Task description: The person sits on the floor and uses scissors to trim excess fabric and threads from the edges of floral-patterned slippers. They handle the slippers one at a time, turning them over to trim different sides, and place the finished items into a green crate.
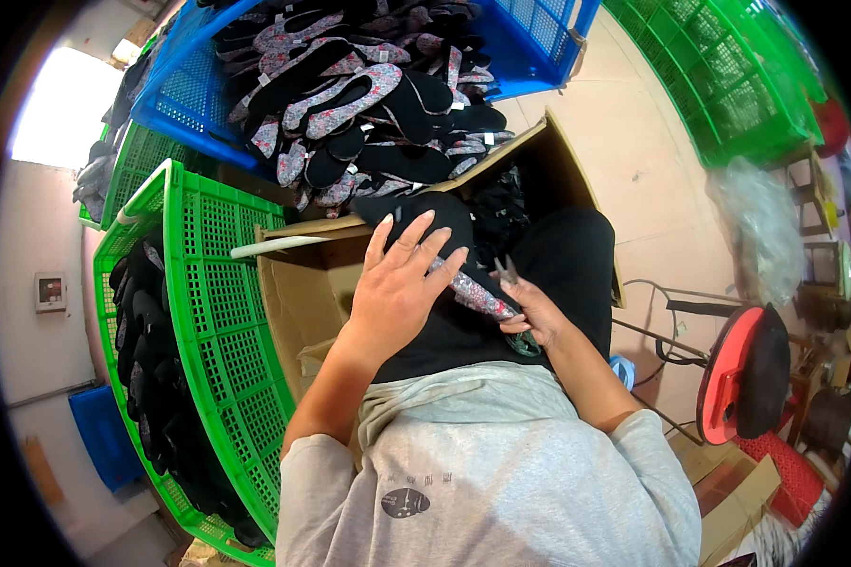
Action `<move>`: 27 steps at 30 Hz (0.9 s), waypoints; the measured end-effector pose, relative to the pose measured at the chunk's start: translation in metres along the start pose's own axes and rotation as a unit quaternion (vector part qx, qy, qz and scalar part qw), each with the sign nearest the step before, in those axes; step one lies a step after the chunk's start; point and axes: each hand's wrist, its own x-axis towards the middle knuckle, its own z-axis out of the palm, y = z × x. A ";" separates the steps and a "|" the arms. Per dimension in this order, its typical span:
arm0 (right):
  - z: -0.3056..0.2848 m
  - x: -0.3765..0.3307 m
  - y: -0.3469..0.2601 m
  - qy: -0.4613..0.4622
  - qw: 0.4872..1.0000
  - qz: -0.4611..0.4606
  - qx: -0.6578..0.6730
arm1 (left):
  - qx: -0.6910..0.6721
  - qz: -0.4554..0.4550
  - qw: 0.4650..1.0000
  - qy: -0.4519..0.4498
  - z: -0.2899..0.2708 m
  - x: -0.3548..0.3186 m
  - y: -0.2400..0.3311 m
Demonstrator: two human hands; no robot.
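Observation:
Above my lap lies a slipper (483,295) with a black sole and a floral-patterned upper. My left hand (394,283) rests on it with fingers stretched and spread; its thumb is hard to make out. My right hand (537,312) is closed around a small pair of scissors (507,271), whose blade tips point up past the fingers. A green part, perhaps their handle, shows below that hand. The thumb and fingers of the same hand also touch the near end of the slipper.
Ahead, many similar slippers (355,104) are heaped by a blue crate (529,38). An open cardboard box (288,293) stands before my knees. On the left, a green crate (222,283) holds black items. A red-and-black round seat (728,378) stands right, below another green crate (728,85).

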 end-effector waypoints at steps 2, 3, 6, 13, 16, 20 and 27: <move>-0.012 0.000 0.005 -0.034 0.997 0.072 -0.001 | -0.021 0.000 1.000 -0.003 0.006 0.002 -0.001; -0.011 -0.001 0.005 -0.019 0.996 0.083 -0.010 | -0.037 -0.008 0.999 -0.020 0.008 0.001 -0.003; -0.003 -0.003 0.005 0.022 0.994 0.098 -0.033 | -0.069 -0.027 0.997 -0.038 0.018 0.000 -0.009; 0.004 0.000 0.006 0.043 0.993 0.081 -0.071 | -0.097 -0.059 0.992 -0.051 0.023 -0.005 -0.018; 0.003 -0.001 0.006 0.041 0.995 0.066 -0.070 | -0.097 -0.068 0.992 -0.040 0.020 -0.005 -0.015; 0.013 -0.010 0.010 0.074 0.995 -0.050 -0.045 | -0.054 -0.095 0.993 -0.041 0.004 -0.010 -0.001; -0.002 -0.014 0.023 0.008 0.971 -0.181 -0.156 | -0.113 -0.087 0.990 -0.011 -0.007 -0.018 0.016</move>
